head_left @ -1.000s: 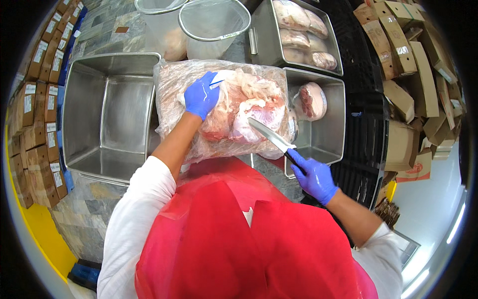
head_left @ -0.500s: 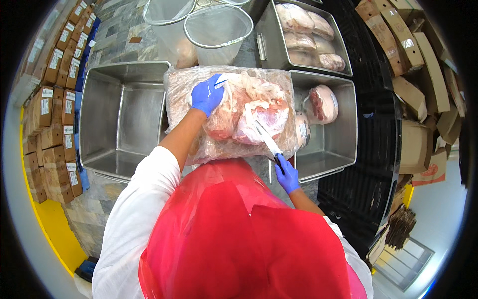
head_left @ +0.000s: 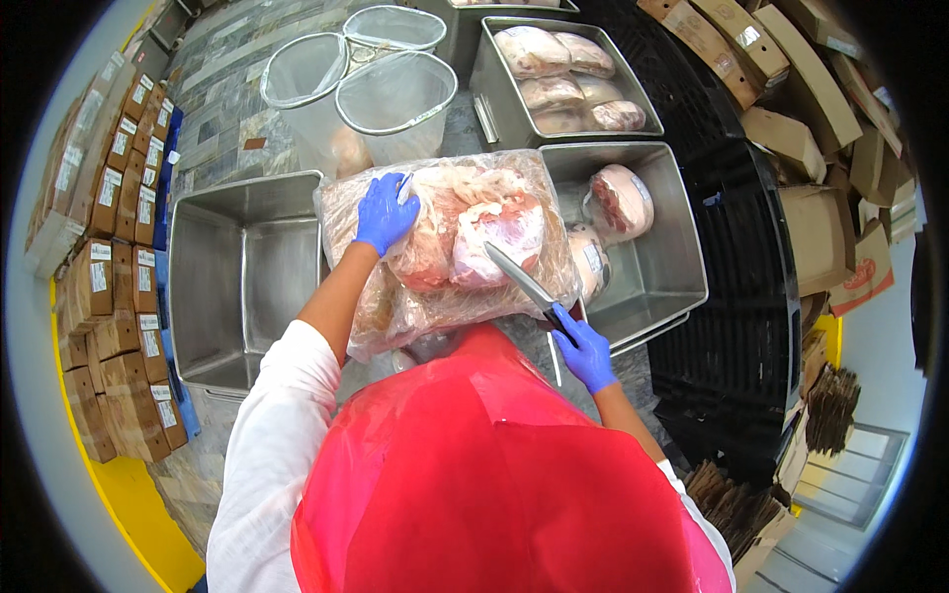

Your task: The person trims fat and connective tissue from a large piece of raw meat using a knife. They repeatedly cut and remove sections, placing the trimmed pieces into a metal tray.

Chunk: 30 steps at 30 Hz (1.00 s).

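Observation:
A long knife (head_left: 522, 274) with a black handle is gripped in my gloved right hand (head_left: 586, 353). Its blade slants up and left, with the tip over the near part of a large piece of raw meat (head_left: 499, 239). My left hand (head_left: 384, 214), also in a blue glove, is closed at the upper left edge of the meat. A small pale sliver shows at those fingertips; what they hold cannot be made out. Beneath the meat lies a block wrapped in clear plastic (head_left: 346, 208).
An empty steel tub (head_left: 208, 287) stands left; another (head_left: 672, 257) at right holds packed meat (head_left: 621, 203). Behind it, a steel tub (head_left: 484, 109) holds several packs. Lined round bins (head_left: 395, 109) stand beyond. Cardboard boxes (head_left: 129, 296) stack at left; black plastic pallets (head_left: 722, 346) at right.
The whole view has tilted and shifted. My right hand has moved outward, to the right of the meat, and the knife lies at a flatter slant. My left hand stays at the meat's edge.

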Each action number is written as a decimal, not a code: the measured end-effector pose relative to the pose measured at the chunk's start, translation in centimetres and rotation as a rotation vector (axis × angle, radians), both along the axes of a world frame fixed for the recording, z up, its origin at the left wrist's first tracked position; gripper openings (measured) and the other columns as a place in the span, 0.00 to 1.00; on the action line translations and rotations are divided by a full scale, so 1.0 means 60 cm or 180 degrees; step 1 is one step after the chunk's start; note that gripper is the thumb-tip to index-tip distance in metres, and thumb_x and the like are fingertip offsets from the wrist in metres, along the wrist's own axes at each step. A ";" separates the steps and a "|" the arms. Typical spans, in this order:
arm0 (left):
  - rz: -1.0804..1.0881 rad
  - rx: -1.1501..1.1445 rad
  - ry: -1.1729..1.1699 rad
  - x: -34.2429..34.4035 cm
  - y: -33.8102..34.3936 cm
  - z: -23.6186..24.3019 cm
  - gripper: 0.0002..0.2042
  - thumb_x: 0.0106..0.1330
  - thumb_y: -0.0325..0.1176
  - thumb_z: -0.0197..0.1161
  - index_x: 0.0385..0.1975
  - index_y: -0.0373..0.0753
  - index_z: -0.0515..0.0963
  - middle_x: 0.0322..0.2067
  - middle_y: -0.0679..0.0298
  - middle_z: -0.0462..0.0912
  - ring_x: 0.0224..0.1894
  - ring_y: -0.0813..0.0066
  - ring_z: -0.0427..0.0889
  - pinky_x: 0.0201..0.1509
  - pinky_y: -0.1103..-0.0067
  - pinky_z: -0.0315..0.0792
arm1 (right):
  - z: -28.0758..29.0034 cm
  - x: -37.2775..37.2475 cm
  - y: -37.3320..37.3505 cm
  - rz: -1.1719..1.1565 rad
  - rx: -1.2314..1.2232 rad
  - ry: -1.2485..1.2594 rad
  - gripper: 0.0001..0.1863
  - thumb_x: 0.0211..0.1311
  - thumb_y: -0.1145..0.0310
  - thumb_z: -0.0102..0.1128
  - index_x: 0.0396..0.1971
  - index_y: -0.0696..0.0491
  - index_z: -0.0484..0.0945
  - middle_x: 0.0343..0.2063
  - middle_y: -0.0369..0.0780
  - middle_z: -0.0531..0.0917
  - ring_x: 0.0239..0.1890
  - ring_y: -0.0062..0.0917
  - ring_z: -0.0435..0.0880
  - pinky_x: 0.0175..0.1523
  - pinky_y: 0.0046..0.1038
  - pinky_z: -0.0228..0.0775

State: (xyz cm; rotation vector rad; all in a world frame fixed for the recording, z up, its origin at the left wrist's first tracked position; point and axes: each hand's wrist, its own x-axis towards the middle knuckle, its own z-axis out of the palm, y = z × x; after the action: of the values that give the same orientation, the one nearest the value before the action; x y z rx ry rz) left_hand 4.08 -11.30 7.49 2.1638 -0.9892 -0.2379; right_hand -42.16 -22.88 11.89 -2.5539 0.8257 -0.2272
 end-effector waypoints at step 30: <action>-0.0996 -0.0040 -0.0223 -0.039 -0.148 0.018 0.16 0.66 0.45 0.60 0.29 0.37 0.84 0.29 0.45 0.85 0.34 0.44 0.85 0.40 0.55 0.76 | 0.162 -0.032 0.023 -0.0943 0.0992 -0.0028 0.26 0.67 0.63 0.68 0.66 0.42 0.78 0.44 0.53 0.87 0.46 0.49 0.88 0.50 0.38 0.80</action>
State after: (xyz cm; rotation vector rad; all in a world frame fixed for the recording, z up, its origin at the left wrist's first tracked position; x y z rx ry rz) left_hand 1.75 -20.18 8.56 2.0106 -1.3659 -0.3039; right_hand -44.09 -21.52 21.64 -2.1367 1.1391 -0.1836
